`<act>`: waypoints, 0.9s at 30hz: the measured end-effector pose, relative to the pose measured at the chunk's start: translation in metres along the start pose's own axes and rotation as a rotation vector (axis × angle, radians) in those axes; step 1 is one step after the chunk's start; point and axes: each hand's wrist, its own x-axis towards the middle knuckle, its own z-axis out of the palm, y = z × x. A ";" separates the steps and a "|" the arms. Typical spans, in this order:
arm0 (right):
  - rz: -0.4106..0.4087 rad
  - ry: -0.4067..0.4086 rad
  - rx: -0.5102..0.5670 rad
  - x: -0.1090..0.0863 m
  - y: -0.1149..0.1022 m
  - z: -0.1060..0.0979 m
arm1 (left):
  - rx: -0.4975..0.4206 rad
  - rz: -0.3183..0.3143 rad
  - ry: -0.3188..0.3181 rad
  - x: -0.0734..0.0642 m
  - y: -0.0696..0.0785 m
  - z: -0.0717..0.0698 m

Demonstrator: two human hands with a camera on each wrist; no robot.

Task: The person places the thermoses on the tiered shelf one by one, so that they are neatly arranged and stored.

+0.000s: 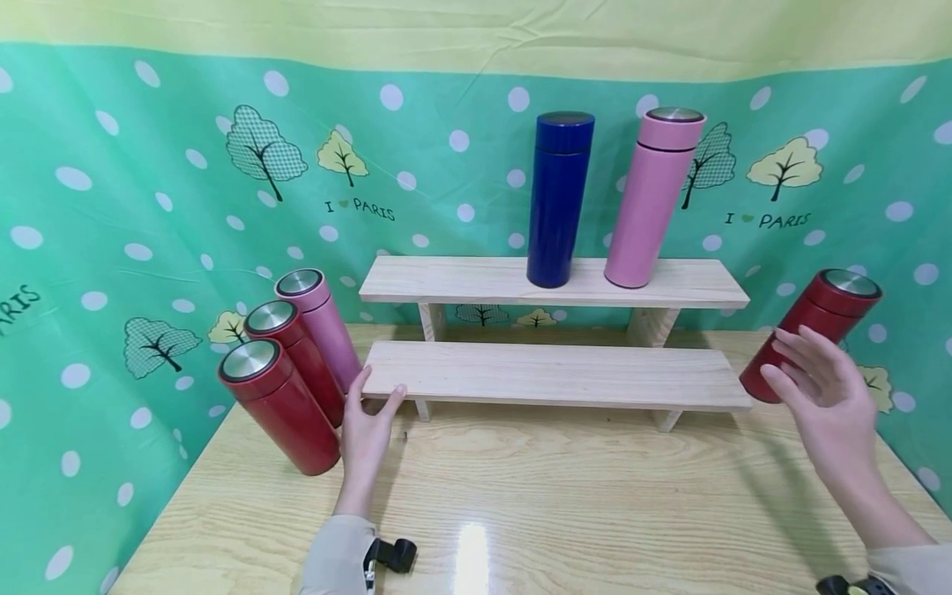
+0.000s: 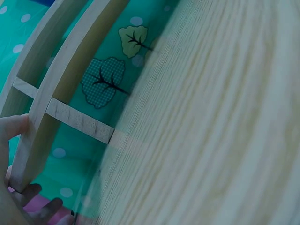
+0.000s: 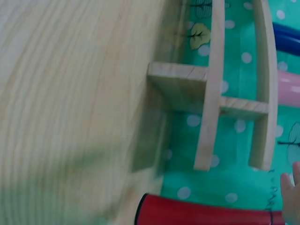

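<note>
My left hand (image 1: 367,434) holds the left front corner of a two-tier wooden shelf (image 1: 558,373), thumb at the front edge and fingers at the end; the left wrist view shows the shelf board (image 2: 35,136) between them. On the right, my right hand (image 1: 836,401) is beside a red thermos (image 1: 806,318), fingers spread and slightly bent, with no grip on it visible. The right wrist view has only fingertips (image 3: 291,192) at its edge, above the red thermos (image 3: 201,211). A blue thermos (image 1: 558,202) and a pink thermos (image 1: 654,202) stand on the upper tier.
Left of the shelf, two red thermoses (image 1: 286,413) and a pink thermos (image 1: 330,335) stand close together on the wooden table (image 1: 565,504). A green dotted cloth (image 1: 446,182) with printed trees hangs behind and at both sides.
</note>
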 end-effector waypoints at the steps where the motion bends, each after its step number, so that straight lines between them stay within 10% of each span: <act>1: 0.007 0.006 -0.017 0.000 0.002 -0.003 | 0.003 0.000 0.002 0.000 0.000 0.000; 12: 0.114 0.090 -0.063 0.004 0.027 -0.021 | 0.010 -0.002 0.005 -0.001 0.001 0.000; 18: 0.150 0.139 0.091 0.008 0.037 -0.027 | 0.011 -0.011 0.004 -0.001 0.002 0.000; 27: 0.269 0.164 -0.185 0.016 0.050 -0.046 | 0.005 -0.016 -0.011 -0.002 0.002 -0.001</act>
